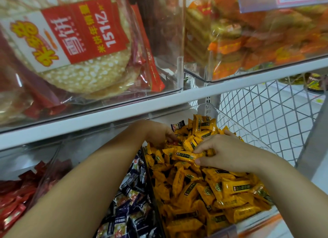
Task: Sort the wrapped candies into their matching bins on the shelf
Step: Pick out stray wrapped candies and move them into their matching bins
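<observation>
The right hand is reaching in from the near right, thumb and fingers pinching one yellow candy just above the pile in the yellow-candy bin. The left hand is extending to the bin's far left, fingers curling into the pile; its grip cannot be determined.

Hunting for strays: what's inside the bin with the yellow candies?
The bin holds yellow candies and, at the back, one dark-wrapped candy. The right hand pinches a yellow candy. Deeper layers are covered.
</observation>
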Motion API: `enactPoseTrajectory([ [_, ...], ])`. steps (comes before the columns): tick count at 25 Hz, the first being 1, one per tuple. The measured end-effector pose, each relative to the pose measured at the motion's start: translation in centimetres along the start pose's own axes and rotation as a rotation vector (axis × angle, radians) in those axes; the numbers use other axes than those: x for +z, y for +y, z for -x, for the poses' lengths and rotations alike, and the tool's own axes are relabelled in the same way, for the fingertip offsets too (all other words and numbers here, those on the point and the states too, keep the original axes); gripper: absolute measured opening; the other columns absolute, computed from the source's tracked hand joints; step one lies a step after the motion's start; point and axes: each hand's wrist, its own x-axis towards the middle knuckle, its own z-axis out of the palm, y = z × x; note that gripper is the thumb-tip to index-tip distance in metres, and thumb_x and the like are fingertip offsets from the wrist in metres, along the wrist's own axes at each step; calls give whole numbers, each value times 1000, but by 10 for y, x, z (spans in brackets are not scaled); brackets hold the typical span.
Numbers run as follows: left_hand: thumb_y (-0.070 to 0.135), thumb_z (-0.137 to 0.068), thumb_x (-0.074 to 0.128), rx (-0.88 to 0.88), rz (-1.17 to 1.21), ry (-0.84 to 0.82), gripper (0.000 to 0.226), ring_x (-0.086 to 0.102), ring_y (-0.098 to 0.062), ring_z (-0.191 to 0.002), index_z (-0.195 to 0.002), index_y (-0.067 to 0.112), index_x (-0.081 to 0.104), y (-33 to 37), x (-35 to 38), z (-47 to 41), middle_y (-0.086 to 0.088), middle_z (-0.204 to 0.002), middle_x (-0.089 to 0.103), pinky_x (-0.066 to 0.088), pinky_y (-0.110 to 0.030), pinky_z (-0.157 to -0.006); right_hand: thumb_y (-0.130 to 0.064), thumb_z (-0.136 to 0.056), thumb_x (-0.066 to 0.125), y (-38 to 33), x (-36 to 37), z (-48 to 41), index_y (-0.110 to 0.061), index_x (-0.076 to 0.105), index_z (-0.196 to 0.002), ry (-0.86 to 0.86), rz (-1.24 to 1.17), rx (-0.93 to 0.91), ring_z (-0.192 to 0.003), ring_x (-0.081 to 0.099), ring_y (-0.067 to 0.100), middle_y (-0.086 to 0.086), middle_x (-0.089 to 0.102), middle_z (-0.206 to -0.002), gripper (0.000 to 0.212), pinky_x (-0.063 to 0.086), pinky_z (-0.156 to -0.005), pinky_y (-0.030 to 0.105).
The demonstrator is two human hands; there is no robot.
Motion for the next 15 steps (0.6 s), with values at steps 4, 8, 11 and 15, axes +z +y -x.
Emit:
enactPoseTrajectory([
  [4, -12, -84, 43, 23, 21, 88, 68, 46, 2, -70, -139, 27, 42, 1, 5, -1, 7, -137, 48, 37, -7, -47, -58, -82, 54, 0, 0, 0, -46, 62, -107, 4, 3, 10, -123, 42, 1, -24, 57, -116, 29, -5, -115, 50],
  [8, -18, -81, 35, 48, 48, 208, 69, 43, 3, -64, -134, 23, 50, -3, 12, -8, 5, -130, 53, 31, -3, -38, -58, -82, 54, 0, 1, 1, -48, 62, -105, 3, -11, 5, -122, 42, -1, -27, 58, -113, 26, -6, -115, 50],
  [11, -18, -81, 39, 62, 103, 267, 64, 56, -1, -75, -126, 24, 57, -13, 14, -16, 6, -125, 60, 48, -15, -55, -58, -82, 54, 0, 0, 1, -48, 62, -105, 5, -8, 1, -124, 40, -1, -28, 57, -116, 26, -6, -115, 50],
  [15, -12, -85, 45, 81, 65, 257, 54, 55, 0, -81, -122, 24, 61, -15, 12, -21, 7, -122, 62, 44, -9, -58, -58, -82, 54, 0, 0, 0, -46, 62, -108, 6, 1, 11, -127, 37, 1, -26, 54, -123, 29, -8, -113, 48],
])
